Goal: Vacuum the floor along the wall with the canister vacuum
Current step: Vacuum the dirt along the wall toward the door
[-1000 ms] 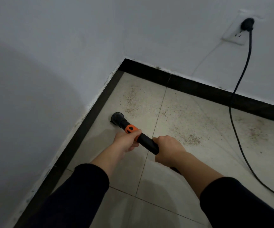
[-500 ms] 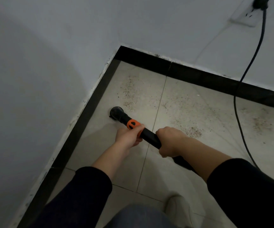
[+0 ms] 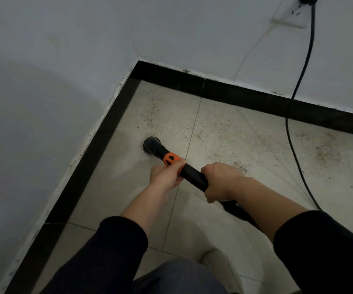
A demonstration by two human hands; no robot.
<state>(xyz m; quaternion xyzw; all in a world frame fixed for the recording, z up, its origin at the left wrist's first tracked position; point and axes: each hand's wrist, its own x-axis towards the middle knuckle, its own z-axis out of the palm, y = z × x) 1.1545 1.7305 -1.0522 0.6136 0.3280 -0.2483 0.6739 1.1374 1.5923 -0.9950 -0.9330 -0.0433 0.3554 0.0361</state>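
Grips the black vacuum tube (image 3: 193,174) with both hands. Curls the left hand (image 3: 167,177) round the front part of the tube, right at the orange ring (image 3: 170,159). Curls the right hand (image 3: 220,183) round the tube a bit further back, close to the left one, with a short bare piece of tube between. Points the tube toward the far left corner of the floor (image 3: 107,198). Holds the round nozzle (image 3: 152,144) down on a pale tile, close to the left edge of the floor, near the black baseboard (image 3: 90,162) but not touching it. Sees brown crumbs (image 3: 150,117) spread over the tiles past the nozzle, toward the far edge of the floor, and more off to the right. Sees a black cord (image 3: 289,132) hanging down the far wall (image 3: 192,39) by a white socket (image 3: 288,20), crossing the baseboard and running over the floor on the right side. Wears dark sleeves (image 3: 107,251) pushed up from the wrists. Stands with a light shoe (image 3: 220,262) on the tiles at the near edge, under the right arm, beside a knee in blue jeans (image 3: 177,276).
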